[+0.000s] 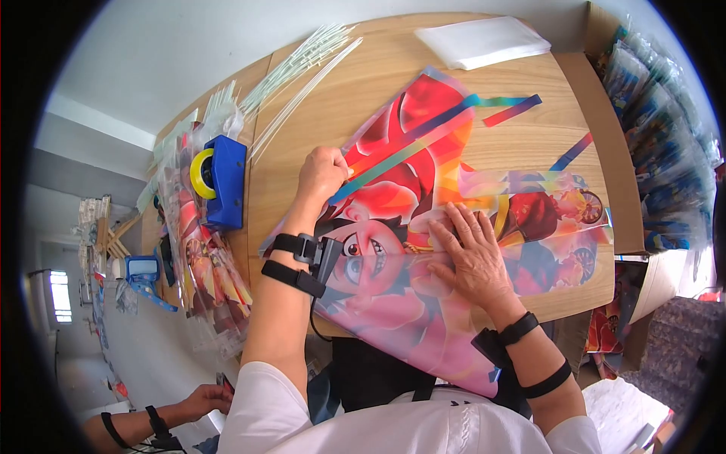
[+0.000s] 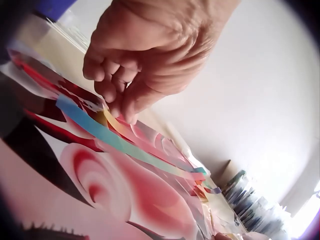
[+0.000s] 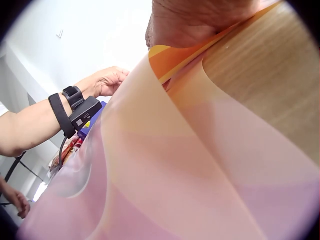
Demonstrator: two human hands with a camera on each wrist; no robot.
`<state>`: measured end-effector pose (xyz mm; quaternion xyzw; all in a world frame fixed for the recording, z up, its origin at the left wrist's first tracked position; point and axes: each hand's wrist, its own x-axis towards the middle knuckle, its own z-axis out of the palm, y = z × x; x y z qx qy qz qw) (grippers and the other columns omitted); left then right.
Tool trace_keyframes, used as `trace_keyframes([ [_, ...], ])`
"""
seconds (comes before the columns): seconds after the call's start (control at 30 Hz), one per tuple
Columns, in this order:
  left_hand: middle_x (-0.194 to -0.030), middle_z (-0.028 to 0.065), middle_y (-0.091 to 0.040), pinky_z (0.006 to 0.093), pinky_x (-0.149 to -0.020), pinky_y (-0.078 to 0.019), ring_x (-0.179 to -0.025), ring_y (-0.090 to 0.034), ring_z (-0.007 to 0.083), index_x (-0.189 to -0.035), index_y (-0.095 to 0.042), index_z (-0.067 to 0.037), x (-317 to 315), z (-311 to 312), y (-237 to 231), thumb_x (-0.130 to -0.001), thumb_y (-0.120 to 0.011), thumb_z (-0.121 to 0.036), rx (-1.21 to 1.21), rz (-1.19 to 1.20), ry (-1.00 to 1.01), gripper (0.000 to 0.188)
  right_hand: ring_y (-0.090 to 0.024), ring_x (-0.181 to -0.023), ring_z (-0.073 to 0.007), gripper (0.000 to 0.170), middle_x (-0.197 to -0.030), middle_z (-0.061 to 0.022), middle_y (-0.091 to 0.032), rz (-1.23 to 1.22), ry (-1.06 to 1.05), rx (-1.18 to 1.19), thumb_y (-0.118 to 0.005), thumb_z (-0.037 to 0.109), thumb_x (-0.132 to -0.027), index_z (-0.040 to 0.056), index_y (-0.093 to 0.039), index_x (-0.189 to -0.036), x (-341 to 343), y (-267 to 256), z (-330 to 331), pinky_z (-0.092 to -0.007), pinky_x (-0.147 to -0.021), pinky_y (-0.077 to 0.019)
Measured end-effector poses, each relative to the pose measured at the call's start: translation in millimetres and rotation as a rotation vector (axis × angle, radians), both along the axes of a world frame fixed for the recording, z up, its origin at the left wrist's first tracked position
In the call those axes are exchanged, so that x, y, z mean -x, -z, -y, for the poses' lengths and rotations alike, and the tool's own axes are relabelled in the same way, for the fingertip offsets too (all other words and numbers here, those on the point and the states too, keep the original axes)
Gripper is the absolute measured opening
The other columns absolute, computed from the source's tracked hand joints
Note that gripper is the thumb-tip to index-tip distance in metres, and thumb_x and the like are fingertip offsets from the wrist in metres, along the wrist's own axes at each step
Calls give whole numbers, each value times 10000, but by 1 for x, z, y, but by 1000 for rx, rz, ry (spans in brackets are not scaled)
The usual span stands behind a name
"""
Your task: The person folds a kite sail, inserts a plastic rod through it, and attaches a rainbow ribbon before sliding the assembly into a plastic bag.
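Note:
A large printed sheet (image 1: 378, 303) with a cartoon figure in red and pink lies across the wooden table, its lower part hanging over the near edge. Rainbow-coloured ribbons (image 1: 408, 151) run diagonally over its upper part. My left hand (image 1: 322, 175) is at the sheet's left edge, thumb and fingertips pinching the yellow-orange end of a ribbon (image 2: 118, 125). The blue-green ribbon lies just beside the fingertips. My right hand (image 1: 473, 253) rests on the middle of the sheet with spread fingers. In the right wrist view, the sheet bends up below the right hand (image 3: 200, 22).
A blue tape dispenser (image 1: 228, 181) with yellow tape stands at the left, beside more printed sheets (image 1: 204, 265). Thin white rods (image 1: 302, 64) and white sheets (image 1: 484, 41) lie at the back. At right, a cardboard box (image 1: 605, 136) holds bagged items. Another person's hand (image 1: 208, 401) shows lower left.

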<state>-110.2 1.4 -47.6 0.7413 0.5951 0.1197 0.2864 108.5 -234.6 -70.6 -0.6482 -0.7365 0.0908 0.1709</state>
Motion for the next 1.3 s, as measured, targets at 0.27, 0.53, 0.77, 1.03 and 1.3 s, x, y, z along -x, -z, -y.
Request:
trace_keyframes([
  [0.27, -711, 143, -674, 392, -663, -508, -697, -665, 284, -671, -656, -50, -4, 11, 7, -685, -802, -129, -35, -128, 111, 167, -283, -1417, -330, 646, -1514, -152, -327, -28, -4, -10, -620, 449, -845, 153, -465, -1398, 0, 1, -1, -482, -1178, -167],
  [0.53, -716, 163, -669, 405, -679, -510, -727, -665, 312, -676, -636, -37, 1, -3, -4, -675, -808, -113, -28, -72, 52, 188, -279, -1418, -328, 637, -1517, -151, -325, -28, 1, 0, -610, 450, -853, 153, -465, -1397, 0, 0, -1, -481, -1180, -158],
  [0.77, -933, 170, -688, 423, -770, -514, -882, -657, 337, -930, -621, -42, 1, -6, 12, -618, -868, -161, -111, -158, -48, 416, -304, -1406, -319, 653, -1510, -145, -344, -11, 3, -8, -620, 457, -838, 148, -472, -1394, 0, -1, -1, -474, -1176, -173],
  [1.03, -1056, 159, -665, 436, -857, -499, -1021, -621, 327, -1032, -617, -56, 3, -11, 13, -582, -900, -239, -104, -234, -89, 562, -312, -1398, -323, 645, -1509, -144, -345, -20, -4, -12, -624, 452, -836, 150, -476, -1387, 1, 0, -1, -477, -1172, -180],
  [1.3, -945, 141, -666, 406, -770, -502, -892, -641, 295, -961, -606, -45, 2, -9, 11, -558, -911, -235, -168, -236, -86, 540, -303, -1401, -329, 664, -1516, -148, -334, -17, -2, -5, -626, 457, -835, 149, -463, -1401, 1, 0, -1, -478, -1174, -177],
])
